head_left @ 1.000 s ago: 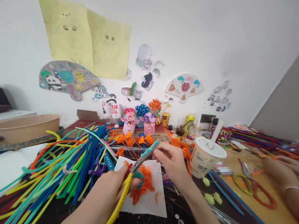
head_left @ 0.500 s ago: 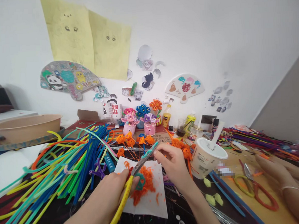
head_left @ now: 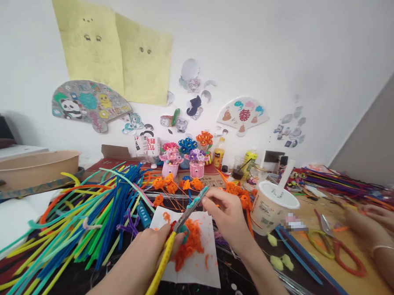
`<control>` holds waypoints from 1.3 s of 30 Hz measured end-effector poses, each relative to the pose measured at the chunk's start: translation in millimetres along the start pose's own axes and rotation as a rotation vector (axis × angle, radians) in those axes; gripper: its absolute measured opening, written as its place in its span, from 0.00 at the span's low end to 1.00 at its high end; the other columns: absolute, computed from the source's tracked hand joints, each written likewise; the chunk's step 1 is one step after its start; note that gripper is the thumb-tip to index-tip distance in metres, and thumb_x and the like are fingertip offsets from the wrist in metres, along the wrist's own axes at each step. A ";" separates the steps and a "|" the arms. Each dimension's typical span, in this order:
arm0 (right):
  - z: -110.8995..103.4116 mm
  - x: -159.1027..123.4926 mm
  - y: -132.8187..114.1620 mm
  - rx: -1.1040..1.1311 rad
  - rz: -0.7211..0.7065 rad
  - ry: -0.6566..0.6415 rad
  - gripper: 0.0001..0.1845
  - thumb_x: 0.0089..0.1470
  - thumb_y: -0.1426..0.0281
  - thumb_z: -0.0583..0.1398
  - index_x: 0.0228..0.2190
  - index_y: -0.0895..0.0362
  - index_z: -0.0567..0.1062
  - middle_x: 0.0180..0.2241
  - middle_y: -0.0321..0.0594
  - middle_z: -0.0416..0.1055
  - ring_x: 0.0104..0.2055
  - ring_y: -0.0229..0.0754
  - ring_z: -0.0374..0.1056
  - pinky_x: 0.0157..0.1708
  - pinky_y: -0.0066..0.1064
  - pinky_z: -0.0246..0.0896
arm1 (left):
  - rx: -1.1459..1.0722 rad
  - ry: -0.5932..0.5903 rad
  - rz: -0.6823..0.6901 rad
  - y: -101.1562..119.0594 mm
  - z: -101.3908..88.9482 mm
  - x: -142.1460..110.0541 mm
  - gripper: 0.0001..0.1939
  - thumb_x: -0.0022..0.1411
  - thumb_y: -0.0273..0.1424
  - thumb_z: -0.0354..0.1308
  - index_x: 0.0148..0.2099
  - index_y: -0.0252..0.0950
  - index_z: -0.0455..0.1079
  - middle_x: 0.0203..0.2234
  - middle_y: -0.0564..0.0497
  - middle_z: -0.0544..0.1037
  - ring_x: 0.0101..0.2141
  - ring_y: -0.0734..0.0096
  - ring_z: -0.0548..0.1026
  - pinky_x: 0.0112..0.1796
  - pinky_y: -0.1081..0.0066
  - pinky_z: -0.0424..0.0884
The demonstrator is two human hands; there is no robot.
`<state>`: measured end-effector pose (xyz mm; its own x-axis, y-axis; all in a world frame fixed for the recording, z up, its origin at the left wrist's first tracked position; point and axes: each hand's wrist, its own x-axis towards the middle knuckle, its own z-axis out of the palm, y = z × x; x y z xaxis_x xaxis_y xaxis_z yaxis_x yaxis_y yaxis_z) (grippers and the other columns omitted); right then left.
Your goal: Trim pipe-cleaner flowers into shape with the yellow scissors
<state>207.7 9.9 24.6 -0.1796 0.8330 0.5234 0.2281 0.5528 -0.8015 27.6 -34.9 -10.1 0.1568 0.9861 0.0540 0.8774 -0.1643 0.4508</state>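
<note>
White sheet [head_left: 204, 277]: one, centre of the clock, under the hands; its orange fluff [head_left: 193, 243] is too scattered to count.
Left hand [head_left: 152, 246]: one, at eight o'clock, wrapped round the single yellow-handled tool [head_left: 168, 250]; one teal loop [head_left: 184, 230] shows beside its fingertips.
Right hand [head_left: 227, 214]: one, at two o'clock, pinching near the tip of the one turquoise strip [head_left: 196, 201], which lies along the tool's metal blades above the sheet.
Step in hand: apparently trimming or shaping the strip; whether the blades bite is unclear.
Next move: calls, I judge, for a steady right pinch and a gentle left squeeze, fingertips clear of the edges.
Fuzzy stems [head_left: 111, 213]: dozens, ten o'clock, too tangled to count.
Yellow-green tufts [head_left: 276, 262]: three, about three o'clock.
Scissors [head_left: 330, 234]: one pair, three o'clock, lying on the worktop [head_left: 305, 203] near another person's two hands [head_left: 362, 224].
Lidded cup [head_left: 266, 212]: one, two o'clock, upright.
Flower bouquets [head_left: 205, 139]: four, twelve o'clock.
Wall fans [head_left: 243, 114]: two, at eleven and one.
</note>
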 end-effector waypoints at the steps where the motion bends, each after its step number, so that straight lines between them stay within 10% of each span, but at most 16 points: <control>1: 0.2 0.0 -0.2 0.007 0.005 0.002 0.12 0.52 0.70 0.56 0.18 0.57 0.67 0.19 0.33 0.62 0.24 0.36 0.58 0.24 0.27 0.52 | 0.003 0.004 0.016 0.0 -0.9 -0.8 0.20 0.65 0.43 0.39 0.32 0.39 0.68 0.17 0.53 0.71 0.19 0.69 0.70 0.21 0.73 0.54; 39: 8.4 -4.6 -0.3 0.009 -0.030 -0.072 0.12 0.53 0.70 0.55 0.20 0.58 0.70 0.20 0.34 0.64 0.24 0.36 0.60 0.25 0.27 0.53 | -0.256 0.117 0.067 6.6 -4.2 -5.3 0.15 0.59 0.43 0.48 0.28 0.41 0.67 0.13 0.56 0.66 0.13 0.72 0.62 0.18 0.74 0.51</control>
<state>200.5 5.7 20.0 -0.2551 0.8119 0.5251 0.2133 0.5770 -0.7884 30.7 -41.0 -3.7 0.1439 0.9717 0.1872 0.7213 -0.2326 0.6524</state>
